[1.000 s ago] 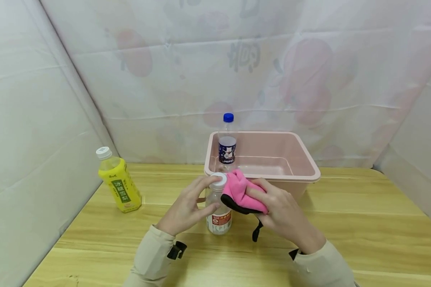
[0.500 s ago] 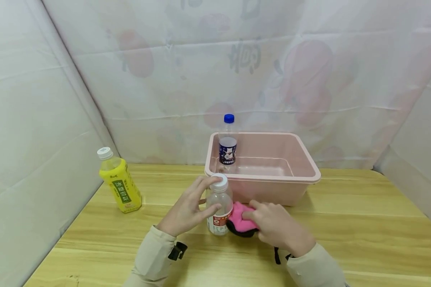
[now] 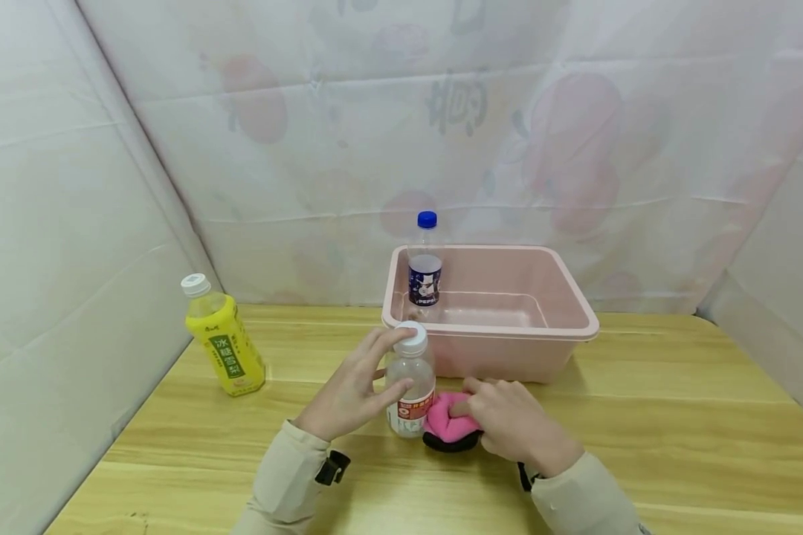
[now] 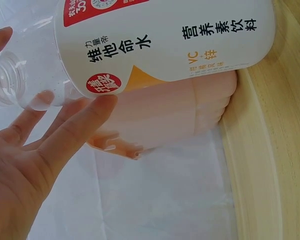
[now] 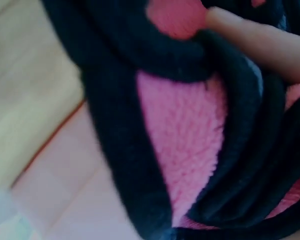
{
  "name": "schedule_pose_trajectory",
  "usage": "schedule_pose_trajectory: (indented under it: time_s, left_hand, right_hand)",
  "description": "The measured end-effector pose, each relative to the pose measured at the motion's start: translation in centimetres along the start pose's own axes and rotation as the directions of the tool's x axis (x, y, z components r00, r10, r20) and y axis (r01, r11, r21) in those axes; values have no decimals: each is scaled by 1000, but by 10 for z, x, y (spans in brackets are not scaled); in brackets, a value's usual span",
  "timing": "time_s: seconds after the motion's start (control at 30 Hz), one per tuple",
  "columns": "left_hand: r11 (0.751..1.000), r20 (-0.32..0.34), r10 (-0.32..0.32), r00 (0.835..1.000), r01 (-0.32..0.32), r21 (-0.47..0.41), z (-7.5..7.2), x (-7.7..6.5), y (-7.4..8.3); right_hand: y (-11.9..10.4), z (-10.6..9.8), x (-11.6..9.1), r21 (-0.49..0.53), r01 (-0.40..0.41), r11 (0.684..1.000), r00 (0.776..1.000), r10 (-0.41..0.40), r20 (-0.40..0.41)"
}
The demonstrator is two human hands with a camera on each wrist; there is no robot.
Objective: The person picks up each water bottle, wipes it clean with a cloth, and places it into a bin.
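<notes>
While the left hand, fingers half-curled, holds the clear bottle upright on the surface, right hand, curled, grips pink cloth at its lower side; behind, pink basin contains blue-capped bottle.

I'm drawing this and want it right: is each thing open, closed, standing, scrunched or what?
Clear bottle: capped, standing, held by the left hand
Pink cloth: scrunched up in the right hand
Pink tub: open on top
Pepsi bottle: capped, standing in the tub
Yellow bottle: capped, standing
</notes>
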State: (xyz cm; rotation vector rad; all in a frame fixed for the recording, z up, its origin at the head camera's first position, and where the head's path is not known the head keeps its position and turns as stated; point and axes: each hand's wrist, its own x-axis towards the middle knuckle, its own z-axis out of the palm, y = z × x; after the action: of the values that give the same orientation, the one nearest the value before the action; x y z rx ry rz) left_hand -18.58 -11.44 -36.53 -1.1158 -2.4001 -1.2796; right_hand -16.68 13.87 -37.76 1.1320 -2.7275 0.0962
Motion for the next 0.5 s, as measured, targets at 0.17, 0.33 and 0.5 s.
schedule_pose_trajectory:
  time_s: [0.17, 0.33, 0.5]
  left_hand:
    - [1000, -5, 5, 1000, -5, -18, 0, 0, -1]
    - [1000, -7, 13, 1000, -13, -21, 0, 0, -2]
    - [1000, -2, 1, 1000, -1, -21, 0, 0, -2]
  right_hand:
    - [6, -12, 0, -11, 23, 1000, 989, -24, -144]
    - [6, -21, 0, -12, 40, 999, 946, -42, -321]
    - [9, -21, 1, 33, 63, 997, 867, -38, -497]
